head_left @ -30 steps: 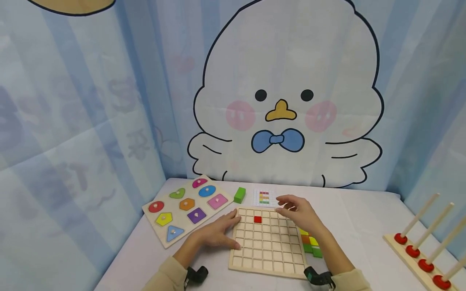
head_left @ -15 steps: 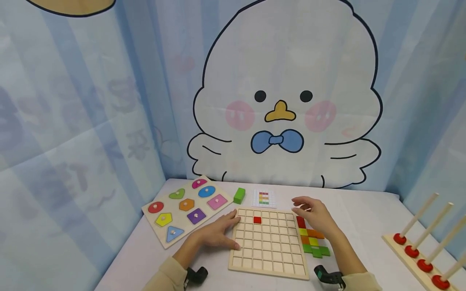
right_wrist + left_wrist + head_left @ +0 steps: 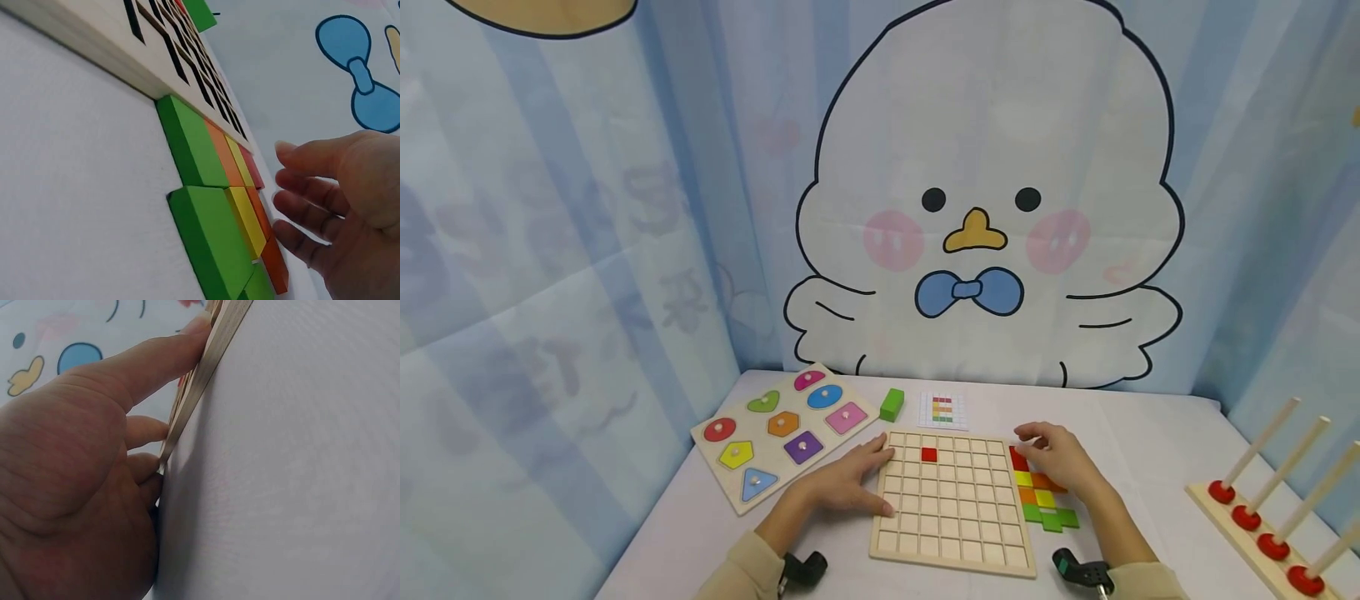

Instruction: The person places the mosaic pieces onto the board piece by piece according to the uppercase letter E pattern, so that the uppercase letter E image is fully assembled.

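My left hand rests at the left edge of a wooden grid board, fingers extended. In the left wrist view, its thumb and fingertips touch the board's side. One red square tile sits in a cell of the upper rows. Beyond the board's right edge, my right hand hovers by a red tile, partly covering it. The right wrist view shows its fingers loosely bent with nothing between them, close to the tile row. Green tiles, yellow tiles and orange tiles lie together there.
A patterned card and a green block lie behind the board. To the left is a shape-knob puzzle. A peg stand with red rings is at the right; a curtain closes off the back.
My right hand has moved right from over the board's top right corner to the red tile beside it, uncovering the coloured tiles. My left hand has stayed in place.
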The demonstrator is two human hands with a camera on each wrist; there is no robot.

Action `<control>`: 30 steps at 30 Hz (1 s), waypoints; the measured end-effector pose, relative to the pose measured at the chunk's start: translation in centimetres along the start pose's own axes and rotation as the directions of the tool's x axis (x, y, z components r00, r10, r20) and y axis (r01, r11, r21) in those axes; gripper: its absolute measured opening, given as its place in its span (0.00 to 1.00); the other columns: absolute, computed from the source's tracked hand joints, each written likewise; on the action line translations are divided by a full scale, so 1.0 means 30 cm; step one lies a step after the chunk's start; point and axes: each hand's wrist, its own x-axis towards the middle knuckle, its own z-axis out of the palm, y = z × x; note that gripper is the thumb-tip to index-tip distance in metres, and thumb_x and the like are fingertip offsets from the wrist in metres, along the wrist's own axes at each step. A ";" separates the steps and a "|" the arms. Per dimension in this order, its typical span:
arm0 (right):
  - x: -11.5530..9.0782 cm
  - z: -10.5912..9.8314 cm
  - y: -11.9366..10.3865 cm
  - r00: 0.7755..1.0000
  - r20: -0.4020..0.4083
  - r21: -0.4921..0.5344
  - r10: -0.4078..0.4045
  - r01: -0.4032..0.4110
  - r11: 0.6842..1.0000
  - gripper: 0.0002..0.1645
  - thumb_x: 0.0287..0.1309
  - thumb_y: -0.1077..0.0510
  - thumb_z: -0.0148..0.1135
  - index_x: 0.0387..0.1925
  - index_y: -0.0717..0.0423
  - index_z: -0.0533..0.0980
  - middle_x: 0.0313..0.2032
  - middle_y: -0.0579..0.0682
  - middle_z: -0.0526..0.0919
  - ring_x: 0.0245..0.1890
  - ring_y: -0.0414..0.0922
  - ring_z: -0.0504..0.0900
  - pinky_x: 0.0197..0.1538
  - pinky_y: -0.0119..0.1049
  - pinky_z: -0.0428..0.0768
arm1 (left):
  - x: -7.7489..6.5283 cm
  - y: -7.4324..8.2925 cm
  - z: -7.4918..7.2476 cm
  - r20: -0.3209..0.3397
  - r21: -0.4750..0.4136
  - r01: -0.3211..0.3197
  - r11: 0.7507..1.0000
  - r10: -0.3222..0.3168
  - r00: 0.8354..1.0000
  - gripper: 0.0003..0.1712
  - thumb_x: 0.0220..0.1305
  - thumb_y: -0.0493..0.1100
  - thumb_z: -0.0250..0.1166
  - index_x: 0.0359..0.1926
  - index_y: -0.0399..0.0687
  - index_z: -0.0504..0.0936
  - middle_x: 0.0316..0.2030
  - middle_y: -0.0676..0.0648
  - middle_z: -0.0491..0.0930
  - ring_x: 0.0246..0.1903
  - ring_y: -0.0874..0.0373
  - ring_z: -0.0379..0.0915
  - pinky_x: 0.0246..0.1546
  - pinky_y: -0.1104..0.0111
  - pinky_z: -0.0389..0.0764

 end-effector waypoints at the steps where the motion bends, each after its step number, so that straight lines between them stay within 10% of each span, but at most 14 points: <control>1: 0.000 0.000 0.003 1.000 0.006 -0.002 0.001 -0.001 1.000 0.20 0.72 0.56 0.63 0.61 0.57 0.80 0.50 0.54 0.84 0.46 0.49 0.76 0.46 0.37 0.79 | 0.000 0.000 0.000 0.000 -0.002 0.002 1.000 -0.002 1.000 0.57 0.57 0.60 0.77 0.81 0.52 0.60 0.85 0.47 0.42 0.84 0.45 0.37 0.81 0.43 0.47; 30: 0.015 0.032 0.029 1.000 -0.021 -0.039 -0.015 0.014 0.999 0.10 0.69 0.61 0.64 0.50 0.56 0.82 0.41 0.51 0.82 0.40 0.47 0.74 0.43 0.36 0.76 | 0.002 -0.004 -0.002 0.005 0.020 0.001 1.000 -0.001 1.000 0.57 0.58 0.61 0.77 0.81 0.52 0.60 0.85 0.47 0.42 0.84 0.45 0.36 0.82 0.44 0.46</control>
